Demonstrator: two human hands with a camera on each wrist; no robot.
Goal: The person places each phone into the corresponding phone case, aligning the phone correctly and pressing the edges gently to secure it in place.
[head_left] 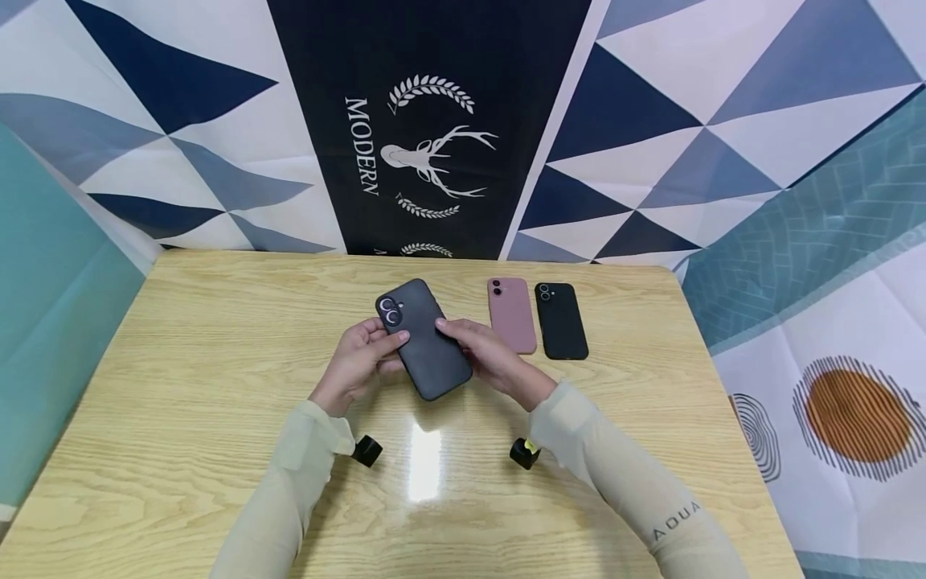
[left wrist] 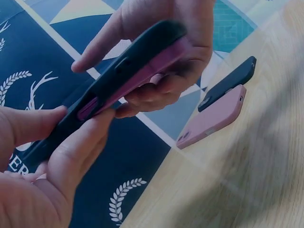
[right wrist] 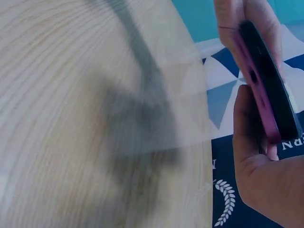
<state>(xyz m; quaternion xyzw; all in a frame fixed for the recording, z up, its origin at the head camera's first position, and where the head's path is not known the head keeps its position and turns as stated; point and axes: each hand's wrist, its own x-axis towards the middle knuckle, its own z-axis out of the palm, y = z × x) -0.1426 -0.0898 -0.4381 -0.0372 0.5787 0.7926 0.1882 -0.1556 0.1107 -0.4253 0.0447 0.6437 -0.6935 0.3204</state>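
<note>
In the head view a phone in a dark case [head_left: 434,342] is held tilted above the table, its back and two ringed camera lenses facing up. My left hand [head_left: 359,358] grips it by the left edge, thumb on the back and fingers beneath. At the opposite edge my right hand [head_left: 492,354] holds it, thumb tip on the back. From the side in the left wrist view, a pink layer [left wrist: 147,73] runs along the underside of the black case [left wrist: 128,61]. The right wrist view also shows this pink edge [right wrist: 259,95] beside the black.
To the right on the wooden table [head_left: 217,362] lie a pink phone [head_left: 512,315] and a black phone [head_left: 561,322], side by side, lenses up. Small black blocks [head_left: 367,451] sit by both wrists. A patterned cloth [head_left: 434,121] rises behind the table's far edge.
</note>
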